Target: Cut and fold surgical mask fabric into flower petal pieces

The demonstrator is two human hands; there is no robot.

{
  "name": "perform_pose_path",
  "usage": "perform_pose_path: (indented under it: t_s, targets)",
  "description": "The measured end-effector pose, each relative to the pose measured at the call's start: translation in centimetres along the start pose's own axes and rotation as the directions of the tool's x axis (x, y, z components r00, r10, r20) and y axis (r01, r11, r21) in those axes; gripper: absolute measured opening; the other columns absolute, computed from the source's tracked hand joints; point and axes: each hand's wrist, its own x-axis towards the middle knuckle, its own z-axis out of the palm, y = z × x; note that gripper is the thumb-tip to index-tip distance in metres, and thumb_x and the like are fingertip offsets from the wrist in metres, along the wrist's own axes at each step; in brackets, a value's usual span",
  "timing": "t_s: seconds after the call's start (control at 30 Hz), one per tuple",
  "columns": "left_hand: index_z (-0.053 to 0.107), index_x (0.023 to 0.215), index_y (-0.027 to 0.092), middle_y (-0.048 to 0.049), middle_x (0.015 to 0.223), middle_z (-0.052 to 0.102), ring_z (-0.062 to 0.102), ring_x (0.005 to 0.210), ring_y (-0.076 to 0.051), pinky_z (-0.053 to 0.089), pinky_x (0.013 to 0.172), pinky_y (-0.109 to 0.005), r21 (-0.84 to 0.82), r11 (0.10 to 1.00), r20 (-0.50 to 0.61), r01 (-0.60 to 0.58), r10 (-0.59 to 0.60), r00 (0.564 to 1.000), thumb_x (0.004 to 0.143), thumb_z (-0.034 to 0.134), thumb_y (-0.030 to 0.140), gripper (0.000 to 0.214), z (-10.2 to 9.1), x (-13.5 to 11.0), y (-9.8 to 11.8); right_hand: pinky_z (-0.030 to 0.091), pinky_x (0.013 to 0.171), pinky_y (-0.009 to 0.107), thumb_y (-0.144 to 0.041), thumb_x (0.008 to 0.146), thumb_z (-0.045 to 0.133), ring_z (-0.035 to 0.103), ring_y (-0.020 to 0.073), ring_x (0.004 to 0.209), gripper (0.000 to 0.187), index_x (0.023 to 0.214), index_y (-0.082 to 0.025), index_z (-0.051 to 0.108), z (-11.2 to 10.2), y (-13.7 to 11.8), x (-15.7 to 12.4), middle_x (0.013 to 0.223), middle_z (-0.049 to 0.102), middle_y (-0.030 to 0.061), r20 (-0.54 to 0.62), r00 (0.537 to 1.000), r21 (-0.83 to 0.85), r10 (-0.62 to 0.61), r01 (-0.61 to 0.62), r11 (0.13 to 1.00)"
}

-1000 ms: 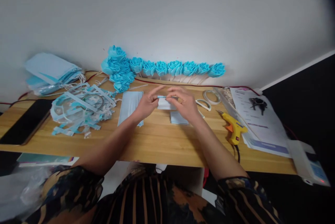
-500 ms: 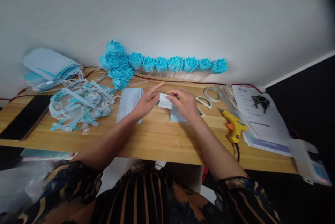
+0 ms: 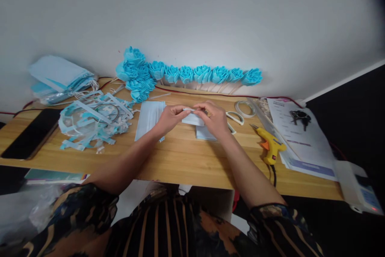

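Observation:
Between my two hands is a folded piece of pale blue face-mask fabric (image 3: 193,119). My left hand (image 3: 173,117) pinches its upper left edge with thumb and fingers. On its upper right edge my right hand (image 3: 213,116) is closed in the same way. Below it, partly under my right hand, lies a small pale blue stack of fabric pieces (image 3: 205,133) on the table. Flat mask sheets (image 3: 147,118) lie just left of my left hand. Scissors (image 3: 236,118) rest to the right of my right hand, their blades hidden.
Blue fabric flowers (image 3: 201,73) line the wall. Scraps (image 3: 99,120), a phone (image 3: 30,132) and a mask pile (image 3: 61,78) are on the left. At right are a tape roll (image 3: 245,109), a yellow glue gun (image 3: 270,144), papers (image 3: 303,144) and keys (image 3: 300,117).
My left hand's raised index finger has come down, and the hand now pinches the folded mask piece. My right hand stays on the piece, almost in place.

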Motion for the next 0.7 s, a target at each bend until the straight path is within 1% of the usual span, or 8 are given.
perform_pose_path:
  t_s: [0.17, 0.3, 0.37, 0.47, 0.57, 0.63, 0.7]
  targets:
    - [0.082, 0.088, 0.017, -0.0026, 0.078, 0.074, 0.059, 0.071, -0.015, 0.044, 0.07, -0.026, 0.008, 1.0, -0.006, -0.002, 0.002, 1.0, 0.076, 0.078, 0.045, 0.03, -0.07, 0.03, -0.11, 0.05, 0.084, 0.036, -0.03, 0.09, 0.07, 0.066, 0.0211, 0.084, 0.009, 0.094, -0.026, 0.076, 0.01, -0.01, 0.06, 0.086, 0.073, 0.0025, 0.004, 1.0, -0.007, 0.027, -0.027, 1.0]
    - [0.081, 0.089, 0.016, -0.0042, 0.084, 0.077, 0.061, 0.073, -0.015, 0.046, 0.072, -0.027, -0.064, 0.998, 0.019, 0.015, -0.013, 1.0, 0.072, 0.081, 0.044, 0.032, 0.16, 0.19, -0.49, 0.05, 0.085, 0.036, -0.034, 0.091, 0.068, 0.066, 0.0216, 0.085, 0.012, 0.092, -0.025, 0.076, 0.06, -0.04, 0.03, 0.085, 0.072, 0.0032, -0.029, 0.999, -0.002, 0.043, -0.043, 0.999]
    - [0.08, 0.087, 0.016, -0.0041, 0.081, 0.076, 0.061, 0.071, -0.015, 0.047, 0.07, -0.027, -0.121, 0.992, -0.001, 0.042, -0.043, 0.999, 0.068, 0.085, 0.045, 0.035, 0.31, 0.26, -0.62, 0.05, 0.085, 0.035, -0.039, 0.093, 0.064, 0.066, 0.0216, 0.087, 0.019, 0.093, -0.024, 0.076, -0.01, 0.02, 0.01, 0.089, 0.074, 0.0039, -0.042, 0.996, 0.032, 0.073, -0.072, 0.997]
    - [0.079, 0.082, 0.016, -0.0035, 0.077, 0.074, 0.06, 0.069, -0.015, 0.046, 0.068, -0.027, -0.171, 0.983, -0.07, 0.067, -0.08, 0.994, 0.064, 0.087, 0.047, 0.037, 0.39, 0.3, -0.49, 0.05, 0.082, 0.034, -0.05, 0.098, 0.052, 0.066, 0.021, 0.088, 0.036, 0.103, -0.023, 0.076, -0.22, 0.29, -0.01, 0.098, 0.075, 0.0049, -0.052, 0.985, 0.12, 0.166, -0.159, 0.98]
    - [0.078, 0.081, 0.016, -0.0035, 0.077, 0.073, 0.06, 0.071, -0.016, 0.046, 0.069, -0.027, -0.177, 0.982, -0.118, 0.058, -0.08, 0.99, 0.066, 0.086, 0.048, 0.037, 0.27, 0.26, -0.1, 0.05, 0.075, 0.032, -0.061, 0.099, 0.044, 0.064, 0.0198, 0.082, 0.051, 0.106, -0.021, 0.075, -0.33, 0.64, 0.03, 0.092, 0.075, 0.0045, -0.02, 0.969, 0.19, 0.247, -0.239, 0.952]
    - [0.078, 0.082, 0.016, -0.0031, 0.076, 0.072, 0.059, 0.071, -0.015, 0.046, 0.069, -0.028, -0.173, 0.984, -0.131, 0.053, -0.076, 0.988, 0.067, 0.085, 0.049, 0.037, 0.2, 0.22, 0.13, 0.05, 0.074, 0.031, -0.062, 0.095, 0.049, 0.064, 0.0192, 0.081, 0.05, 0.104, -0.021, 0.075, -0.22, 0.82, 0.1, 0.091, 0.074, 0.0037, 0.01, 0.962, 0.24, 0.272, -0.266, 0.934]
    - [0.078, 0.081, 0.016, -0.0026, 0.073, 0.07, 0.058, 0.07, -0.015, 0.046, 0.068, -0.027, -0.168, 0.984, -0.134, 0.051, -0.074, 0.988, 0.067, 0.084, 0.05, 0.038, 0.18, 0.18, 0.26, 0.05, 0.075, 0.03, -0.059, 0.09, 0.059, 0.065, 0.0189, 0.084, 0.043, 0.102, -0.021, 0.074, 0.01, 0.92, 0.17, 0.093, 0.074, 0.0031, 0.018, 0.957, 0.28, 0.291, -0.284, 0.917]
